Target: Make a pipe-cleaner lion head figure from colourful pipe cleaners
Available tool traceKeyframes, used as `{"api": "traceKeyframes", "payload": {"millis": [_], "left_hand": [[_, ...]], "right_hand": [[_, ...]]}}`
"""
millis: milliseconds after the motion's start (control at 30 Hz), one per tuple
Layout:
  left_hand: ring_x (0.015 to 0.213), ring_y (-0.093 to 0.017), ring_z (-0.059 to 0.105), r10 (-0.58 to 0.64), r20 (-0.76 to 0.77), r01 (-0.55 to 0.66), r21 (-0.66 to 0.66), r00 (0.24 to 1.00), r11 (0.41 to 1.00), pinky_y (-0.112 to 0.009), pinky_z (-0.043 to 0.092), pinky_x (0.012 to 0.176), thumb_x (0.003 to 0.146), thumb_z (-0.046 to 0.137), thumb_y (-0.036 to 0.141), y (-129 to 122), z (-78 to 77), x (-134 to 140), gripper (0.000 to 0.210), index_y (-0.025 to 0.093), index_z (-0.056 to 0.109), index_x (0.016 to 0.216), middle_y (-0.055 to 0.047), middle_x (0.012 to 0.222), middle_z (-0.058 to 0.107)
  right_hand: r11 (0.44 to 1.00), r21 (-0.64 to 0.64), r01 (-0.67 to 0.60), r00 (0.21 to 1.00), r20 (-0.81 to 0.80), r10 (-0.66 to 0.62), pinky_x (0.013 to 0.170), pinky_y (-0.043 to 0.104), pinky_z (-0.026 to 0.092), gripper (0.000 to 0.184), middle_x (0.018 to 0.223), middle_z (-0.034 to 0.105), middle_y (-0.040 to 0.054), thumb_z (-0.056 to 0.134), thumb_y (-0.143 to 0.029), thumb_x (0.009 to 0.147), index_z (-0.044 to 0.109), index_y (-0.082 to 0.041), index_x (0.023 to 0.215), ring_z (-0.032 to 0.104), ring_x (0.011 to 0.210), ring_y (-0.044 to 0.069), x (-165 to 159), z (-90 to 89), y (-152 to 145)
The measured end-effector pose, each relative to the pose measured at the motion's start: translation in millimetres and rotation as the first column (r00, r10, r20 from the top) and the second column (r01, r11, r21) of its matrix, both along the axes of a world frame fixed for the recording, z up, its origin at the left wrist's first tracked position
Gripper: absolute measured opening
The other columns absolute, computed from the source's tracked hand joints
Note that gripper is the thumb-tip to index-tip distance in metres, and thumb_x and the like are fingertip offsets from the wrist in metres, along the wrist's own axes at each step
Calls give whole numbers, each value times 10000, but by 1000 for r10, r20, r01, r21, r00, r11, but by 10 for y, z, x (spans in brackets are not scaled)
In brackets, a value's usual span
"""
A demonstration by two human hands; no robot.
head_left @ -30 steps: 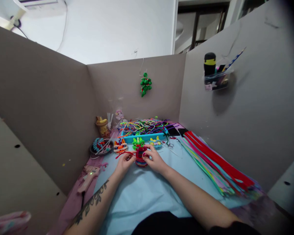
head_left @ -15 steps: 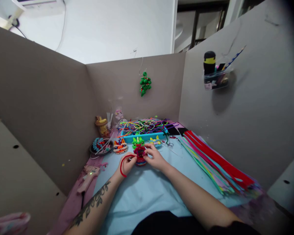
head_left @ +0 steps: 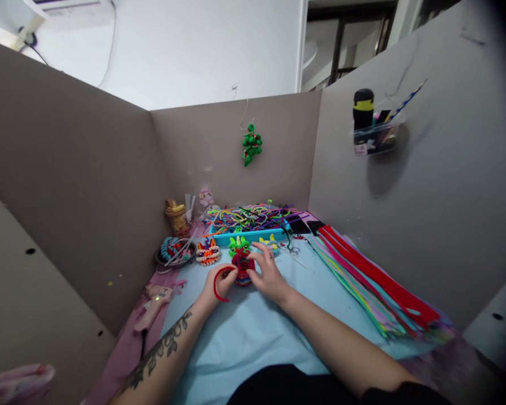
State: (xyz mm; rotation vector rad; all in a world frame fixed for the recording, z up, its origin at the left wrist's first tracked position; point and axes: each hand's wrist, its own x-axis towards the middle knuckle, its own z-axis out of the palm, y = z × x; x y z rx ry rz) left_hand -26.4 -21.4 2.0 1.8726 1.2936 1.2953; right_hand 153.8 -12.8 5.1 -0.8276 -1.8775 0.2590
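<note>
A round piece of coiled pipe cleaners point(head_left: 243, 273), dark red at the top with blue and other bands lower down, is between my hands. My left hand point(head_left: 221, 284) is closed at its left rim, pinching a red pipe cleaner point(head_left: 216, 288) whose loose end curls down over the back of the hand. On the other side, my right hand point(head_left: 270, 274) has its thumb and fingers apart, the tips close to the rim; whether they touch is unclear. Just behind the piece sits a green horned pipe-cleaner figure point(head_left: 238, 245), partly hidden.
A blue tray point(head_left: 223, 241) heaped with pipe cleaners stands behind. An orange-and-white figure point(head_left: 208, 253), a dark bowl point(head_left: 184, 261) and a glue gun point(head_left: 154, 306) are at left. Scissors point(head_left: 294, 251) and bundled pipe cleaners point(head_left: 375, 273) lie at right. Grey panels point(head_left: 236, 169) surround the table.
My right thumb and fingers have spread apart and come off their pinch on the piece's right rim. The red pipe cleaner's loose end has swung slightly right.
</note>
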Motion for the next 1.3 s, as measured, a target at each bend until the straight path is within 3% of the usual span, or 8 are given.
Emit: {"api": "traceKeyframes", "payload": {"millis": [100, 333, 567, 767, 1000, 1100, 1300], "left_hand": [[658, -168, 620, 11, -9, -11, 4, 1000, 1000, -252, 482, 624, 759, 565, 355, -10, -15, 18, 224, 160, 673, 739, -29, 692, 687], [611, -149, 587, 23, 3, -23, -7, 1000, 1000, -242, 461, 588, 757, 569, 345, -65, 2, 37, 212, 149, 650, 748, -25, 665, 653], [677, -158, 597, -33, 64, 38, -78, 997, 996, -247, 472, 626, 764, 574, 384, -104, 35, 21, 233, 164, 650, 773, -25, 734, 664], [673, -159, 592, -42, 86, 49, -84, 995, 995, -257, 469, 623, 752, 585, 389, -75, -21, 31, 234, 165, 649, 767, -29, 729, 661], [570, -133, 555, 136, 67, -137, -2, 988, 991, -240, 447, 562, 710, 633, 356, -80, -20, 86, 218, 149, 586, 661, -5, 595, 600], [601, -134, 572, 131, 28, -133, 77, 991, 988, -239, 469, 578, 762, 582, 329, -126, -36, 121, 184, 162, 598, 686, -8, 634, 616], [749, -176, 628, 136, -108, -111, 208, 985, 972, -272, 514, 636, 821, 538, 285, -201, -92, 143, 159, 185, 660, 839, -67, 819, 680]], "right_hand": [[996, 64, 60, 996, 56, -64, 1093, 537, 183, 141, 1374, 383, 63, 590, -169, 760, 676, -235, 850, 223, 1331, 306, -51, 4, -63], [982, -120, 145, 989, 2, -146, 1080, 548, 184, 88, 1389, 371, 66, 614, -184, 735, 693, -203, 700, 168, 1336, 321, -202, -113, 27], [996, -84, -7, 1000, 0, 7, 1080, 546, 179, 115, 1349, 407, 49, 589, -135, 733, 661, -206, 679, 204, 1325, 296, -79, -37, 34], [995, -84, -62, 997, 42, 65, 1078, 550, 185, 99, 1269, 470, 43, 622, -170, 730, 685, -225, 678, 262, 1294, 297, -10, -19, 41], [988, -82, -132, 986, 87, 139, 1085, 529, 191, 137, 1315, 449, 39, 610, -129, 719, 697, -231, 695, 247, 1311, 287, 11, -14, 30], [989, -74, -125, 988, 80, 131, 1081, 520, 204, 143, 1310, 449, 45, 590, -114, 718, 679, -222, 689, 261, 1306, 282, 9, -18, 29], [988, -126, -93, 996, -15, 91, 1018, 441, 323, 119, 1251, 460, 85, 554, -119, 738, 643, -193, 709, 422, 1196, 242, -46, -75, 42]]}}
